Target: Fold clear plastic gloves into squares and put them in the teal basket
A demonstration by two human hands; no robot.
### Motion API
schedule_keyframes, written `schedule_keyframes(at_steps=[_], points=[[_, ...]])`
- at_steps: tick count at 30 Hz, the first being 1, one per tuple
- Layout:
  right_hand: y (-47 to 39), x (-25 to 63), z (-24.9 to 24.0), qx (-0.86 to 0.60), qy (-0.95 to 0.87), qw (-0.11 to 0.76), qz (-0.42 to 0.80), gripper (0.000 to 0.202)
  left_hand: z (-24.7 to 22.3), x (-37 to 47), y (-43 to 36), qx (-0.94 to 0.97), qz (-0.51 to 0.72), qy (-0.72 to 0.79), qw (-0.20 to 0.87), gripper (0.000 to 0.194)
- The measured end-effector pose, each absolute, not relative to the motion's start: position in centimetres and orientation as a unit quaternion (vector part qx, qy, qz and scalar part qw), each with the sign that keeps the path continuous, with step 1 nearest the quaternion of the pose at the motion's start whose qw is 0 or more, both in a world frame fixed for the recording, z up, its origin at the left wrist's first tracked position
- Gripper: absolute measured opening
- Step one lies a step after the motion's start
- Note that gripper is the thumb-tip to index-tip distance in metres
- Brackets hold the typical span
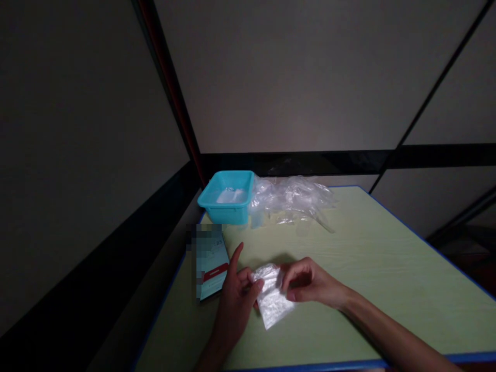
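A small, shiny, crinkled clear plastic bag is held between my hands, above the near part of the table. My left hand pinches its left edge between thumb and fingers, with the index finger stretched upward. At the bag's upper right edge, my right hand has its thumb and fingers curled in against the plastic. Whatever lies inside the bag, if anything, I cannot make out.
A turquoise plastic basket with whitish contents stands at the table's far left. Beside it lies a heap of clear plastic bags. A phone or tablet with a lit screen rests left of my left hand. The pale table has blue edging.
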State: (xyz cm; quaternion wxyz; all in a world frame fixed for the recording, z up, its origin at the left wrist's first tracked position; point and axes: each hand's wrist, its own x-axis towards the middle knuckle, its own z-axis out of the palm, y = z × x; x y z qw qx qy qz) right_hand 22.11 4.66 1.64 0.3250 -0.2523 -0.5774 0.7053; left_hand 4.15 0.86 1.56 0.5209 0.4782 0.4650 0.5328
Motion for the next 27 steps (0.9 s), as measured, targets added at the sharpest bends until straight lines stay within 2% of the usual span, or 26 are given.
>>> schedule_keyframes(at_steps=[6,17,23,27], points=[[4.8,21.9,0.8,-0.330,-0.548,0.310,0.703,0.020,1.9,4.4,0.9,0.470,0.529,0.475,0.523,0.080],[4.7,21.7,0.6,-0.353,-0.522,0.334,0.701,0.021,2.0,3.8,1.6,0.437,0.507,0.495,0.555,0.077],[5.1,21.6,0.5,-0.376,-0.536,0.341,0.675,0.021,3.9,2.5,3.4,0.432,0.485,0.515,0.559,0.057],[6.1,21.9,1.1,-0.400,-0.566,0.332,0.639,0.019,4.6,1.8,5.0,0.435,0.516,0.533,0.510,0.041]])
